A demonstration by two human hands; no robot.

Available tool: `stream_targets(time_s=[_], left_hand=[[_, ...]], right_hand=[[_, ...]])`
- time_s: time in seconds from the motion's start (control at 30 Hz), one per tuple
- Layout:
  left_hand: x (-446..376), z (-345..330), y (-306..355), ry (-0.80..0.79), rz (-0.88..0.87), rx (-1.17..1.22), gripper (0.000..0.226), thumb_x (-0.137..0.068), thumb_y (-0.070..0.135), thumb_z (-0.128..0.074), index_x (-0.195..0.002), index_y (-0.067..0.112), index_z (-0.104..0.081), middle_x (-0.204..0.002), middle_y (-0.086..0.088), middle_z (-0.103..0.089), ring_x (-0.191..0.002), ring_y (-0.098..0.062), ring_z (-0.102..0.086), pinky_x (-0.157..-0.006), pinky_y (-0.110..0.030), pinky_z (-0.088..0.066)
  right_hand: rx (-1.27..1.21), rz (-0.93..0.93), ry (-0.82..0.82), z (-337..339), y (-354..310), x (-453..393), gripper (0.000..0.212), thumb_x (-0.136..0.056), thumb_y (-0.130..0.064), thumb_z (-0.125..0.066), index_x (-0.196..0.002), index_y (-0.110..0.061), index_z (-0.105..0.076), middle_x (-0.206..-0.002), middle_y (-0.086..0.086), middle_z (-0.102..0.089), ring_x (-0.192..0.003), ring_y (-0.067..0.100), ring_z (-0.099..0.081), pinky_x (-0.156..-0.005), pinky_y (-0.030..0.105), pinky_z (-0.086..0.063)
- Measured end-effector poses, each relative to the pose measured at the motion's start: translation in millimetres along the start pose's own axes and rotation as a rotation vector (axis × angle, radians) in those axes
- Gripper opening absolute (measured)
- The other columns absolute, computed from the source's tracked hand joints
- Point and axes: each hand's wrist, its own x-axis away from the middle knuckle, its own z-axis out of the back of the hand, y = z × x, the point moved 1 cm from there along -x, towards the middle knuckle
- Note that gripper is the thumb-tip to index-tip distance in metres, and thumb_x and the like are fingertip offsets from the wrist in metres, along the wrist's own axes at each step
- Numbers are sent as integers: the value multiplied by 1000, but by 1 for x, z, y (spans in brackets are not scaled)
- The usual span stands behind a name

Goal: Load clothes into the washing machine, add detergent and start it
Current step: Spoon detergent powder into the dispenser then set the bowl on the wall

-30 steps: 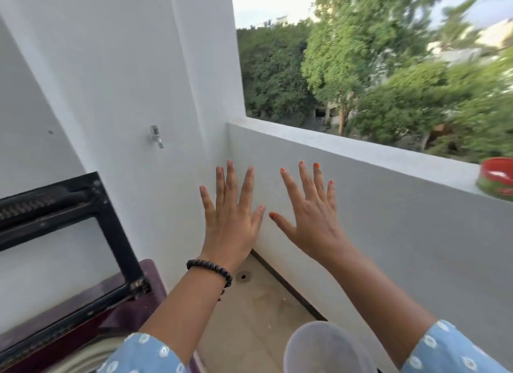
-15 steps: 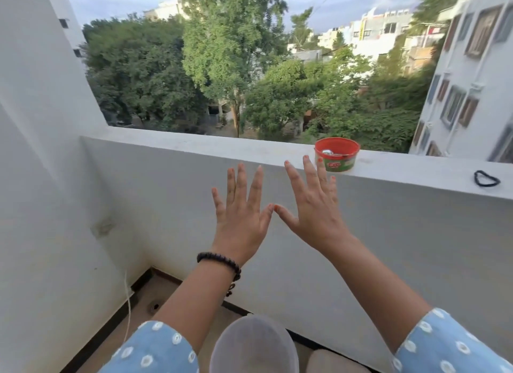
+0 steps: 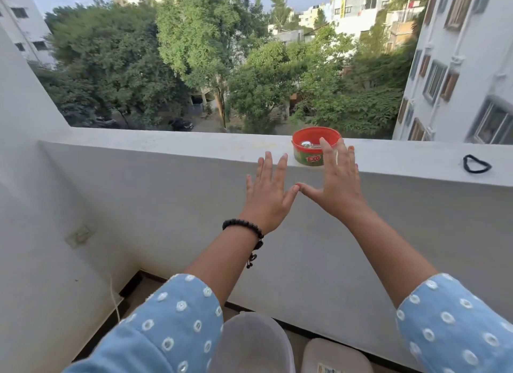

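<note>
Head cam was pointed out over a balcony. Both arms were stretched forward with the backs of the hands facing the camera. The left hand [image 3: 268, 193] had its fingers straight and spread, holding nothing, and a black bead bracelet [image 3: 244, 226] sat on that wrist. The right hand [image 3: 337, 183] was the same deal, flat and empty, and the two thumb tips looked to be touching between them. The right fingertips overlapped a red-rimmed green tub [image 3: 312, 147] standing on the parapet ledge [image 3: 166, 144]; couldn't tell if they actually touched it. A black hair tie [image 3: 476, 164] lay on the ledge well off to the right. No washing machine, clothes or detergent were in view. Trees and apartment blocks sat beyond the wall.
</note>
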Motion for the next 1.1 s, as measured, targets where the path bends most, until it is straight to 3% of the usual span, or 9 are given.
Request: stream_targets(time_s=[0.2, 0.3, 0.4, 0.47, 0.73, 0.83, 0.93, 1.0, 1.1], left_hand=[[-32, -5, 9, -59, -8, 14, 65, -104, 43, -34, -157, 27, -1, -164, -4, 16, -151, -19, 16, -119, -53, 7], [-43, -10, 12, -86, 0, 16, 65, -104, 42, -35, -157, 27, -1, -164, -4, 15, -151, -19, 15, -119, -53, 6], [-47, -17, 14, -106, 15, 48, 66, -103, 42, -37, -157, 27, -1, -164, -3, 14, -151, -19, 14, -119, -55, 5], [-47, -22, 14, -118, 28, 72, 66, -103, 42, -37, -157, 28, -1, -164, -3, 14, -151, -19, 13, -119, -55, 5], [-36, -20, 4, -103, 93, 230, 69, -103, 42, -39, -156, 28, 2, -165, -2, 11, -151, -16, 12, -121, -56, 1], [-24, -14, -2, -44, 134, 380, 71, -102, 43, -42, -156, 27, 1, -166, 1, 5, -152, -14, 7, -122, -53, -4], [-7, -8, -6, 36, 190, 555, 74, -101, 43, -45, -156, 24, 0, -165, 3, -3, -151, -10, -3, -123, -39, -10], [6, -4, -10, 89, 285, 740, 78, -98, 49, -47, -156, 28, -1, -164, 2, -9, -149, -10, -13, -118, -32, -18], [29, 5, -18, 176, 432, 1041, 84, -88, 65, -45, -155, 34, -5, -163, 2, -19, -146, -14, -23, -117, -41, -24]], right_hand=[[-91, -108, 19, -11, 29, -39, 110, -74, -52, -77, -155, -22, -9, -162, 22, -1, -149, 39, 0, -120, 50, -9], [-123, -104, 36, -17, 39, -53, 96, -75, -50, -77, -151, -21, -26, -157, 25, -19, -146, 40, -15, -118, 50, -20], [-167, -40, 114, -18, 43, -62, 68, -77, -41, -77, -131, -10, -50, -130, 18, -54, -121, 34, -48, -99, 43, -43], [-191, -15, 156, -16, 43, -64, 48, -79, -33, -77, -115, -7, -58, -112, 14, -61, -105, 30, -55, -82, 33, -42], [-220, 56, 247, -7, 44, -58, 32, -74, -19, -82, -94, -3, -64, -96, 15, -65, -92, 30, -58, -72, 25, -33], [-255, 108, 238, -4, 37, -47, 32, -72, -17, -83, -93, -3, -64, -96, 13, -65, -92, 30, -58, -75, 34, -44], [-331, 157, 217, -1, 26, -30, 32, -71, -17, -84, -92, -6, -63, -96, 8, -64, -91, 24, -57, -78, 40, -50], [-369, 197, 177, 0, 17, -16, 31, -70, -18, -84, -91, -8, -63, -97, 4, -63, -89, 19, -55, -79, 30, -49], [-425, 232, 107, -2, 1, 9, 31, -68, -16, -86, -90, -8, -65, -98, -1, -60, -87, 12, -52, -76, 11, -40]])
